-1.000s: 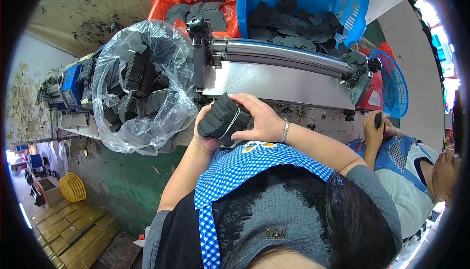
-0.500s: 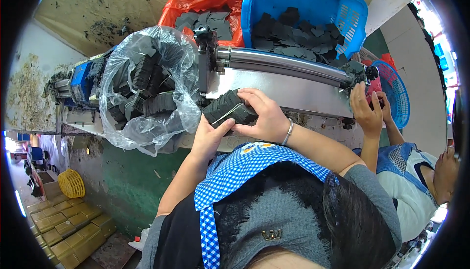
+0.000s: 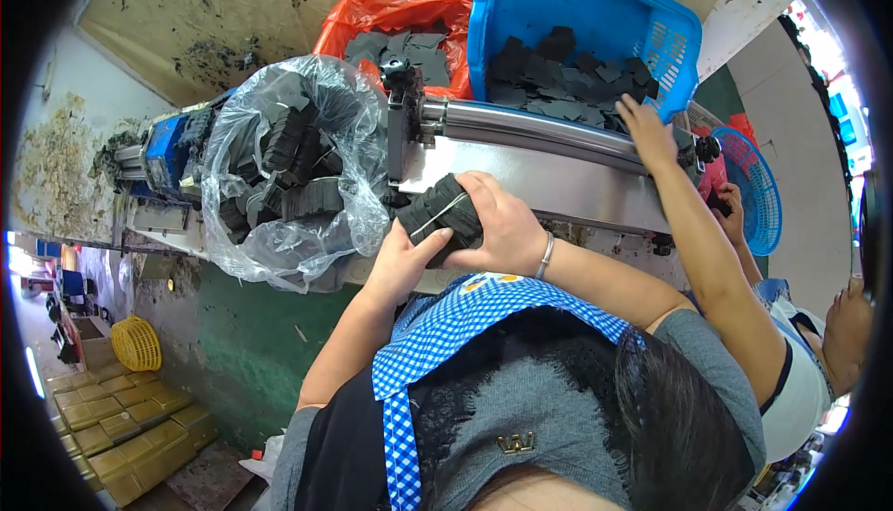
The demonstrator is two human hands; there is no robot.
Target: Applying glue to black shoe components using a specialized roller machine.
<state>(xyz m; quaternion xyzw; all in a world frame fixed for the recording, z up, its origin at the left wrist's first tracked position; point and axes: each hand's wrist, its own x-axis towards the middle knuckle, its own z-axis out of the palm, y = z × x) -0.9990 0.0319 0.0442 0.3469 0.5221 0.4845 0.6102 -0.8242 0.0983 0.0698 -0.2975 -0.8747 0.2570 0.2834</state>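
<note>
1. The bundle [image 3: 441, 217] of black pieces sits in the middle of the frame, between both hands, tied with a thin band.
2. Its long side tilts up toward the right.
3. The right hand [image 3: 502, 227] wraps over the bundle's right side, fingers curled tight.
4. The left hand [image 3: 402, 255] holds it from below, thumb up.
5. The clear bag [image 3: 288, 172] lies just left, nearer the left hand.
6. Another person's hand [image 3: 645, 130] reaches toward the blue basket [image 3: 595, 18], upper right.

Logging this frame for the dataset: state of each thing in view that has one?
left hand: gripping the bundle from below
right hand: wrapped over the bundle
bundle of black pieces: stacked, banded
clear plastic bag: open, part-filled with black bundles
blue basket: tilted, holding loose black pieces
red bag: open, holding black pieces
co-worker's hand: reaching into the blue basket
</note>
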